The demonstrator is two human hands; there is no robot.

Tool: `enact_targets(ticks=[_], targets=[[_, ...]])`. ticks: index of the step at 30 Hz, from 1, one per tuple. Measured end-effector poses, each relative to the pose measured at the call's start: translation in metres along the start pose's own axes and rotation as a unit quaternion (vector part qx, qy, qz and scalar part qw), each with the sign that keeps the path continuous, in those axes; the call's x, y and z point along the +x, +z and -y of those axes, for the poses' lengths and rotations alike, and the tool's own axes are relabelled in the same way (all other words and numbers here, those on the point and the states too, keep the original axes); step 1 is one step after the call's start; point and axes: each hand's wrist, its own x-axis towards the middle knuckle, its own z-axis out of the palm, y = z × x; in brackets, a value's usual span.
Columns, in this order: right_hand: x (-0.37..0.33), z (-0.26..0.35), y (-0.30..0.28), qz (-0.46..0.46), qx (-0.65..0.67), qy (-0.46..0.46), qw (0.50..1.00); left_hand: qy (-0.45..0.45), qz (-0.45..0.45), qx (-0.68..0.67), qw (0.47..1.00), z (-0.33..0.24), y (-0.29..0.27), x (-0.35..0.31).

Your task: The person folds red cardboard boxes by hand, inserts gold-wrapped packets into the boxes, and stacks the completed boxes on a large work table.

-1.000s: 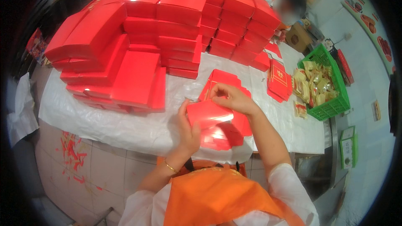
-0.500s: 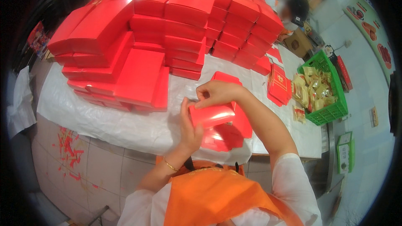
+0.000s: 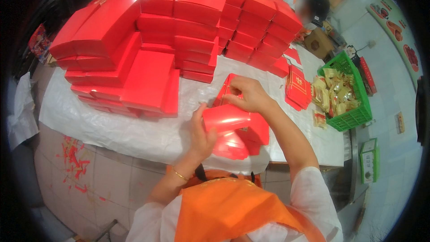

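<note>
A small red cardboard box (image 3: pixel 227 117), partly folded and glossy, is held above the table in front of me. My left hand (image 3: pixel 200 132) grips its left end, with the thumb along the near side. Over the far edge bends my right hand (image 3: pixel 251 95), its fingers curled against the cardboard; the fingertips are partly hidden. Underneath lies a pile of flat red box blanks (image 3: pixel 233 148), which also shows beyond and to the right of my hands.
Stacked red boxes (image 3: pixel 154 76) rise along the far side of the white-covered table (image 3: pixel 148 139). To the right are flat red cards (image 3: pixel 297 87) and a green crate (image 3: pixel 349 118) of wrapped packets. Another person (image 3: pixel 316 9) is at the far right. Red scraps (image 3: pixel 75 163) litter the floor.
My right hand has shifted slightly right and nearer the far edge, and its fingers have moved down against the cardboard. My left hand keeps its hold on the box.
</note>
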Motion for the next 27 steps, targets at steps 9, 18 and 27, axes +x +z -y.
enact_targets(ticks=[9, 18, 27], targets=[[-0.053, 0.016, 0.005, -0.021, -0.004, -0.207, 0.978, 0.051, 0.064, 0.083, 0.993, -0.009, -0.023, 0.024], [-0.051, 0.009, 0.014, -0.079, 0.023, -0.202, 0.976, 0.069, 0.11, 0.095, 0.987, -0.021, -0.03, 0.043], [-0.052, 0.011, 0.013, -0.083, 0.024, -0.206, 0.975, 0.094, 0.09, 0.097, 0.987, -0.021, -0.028, 0.044]])
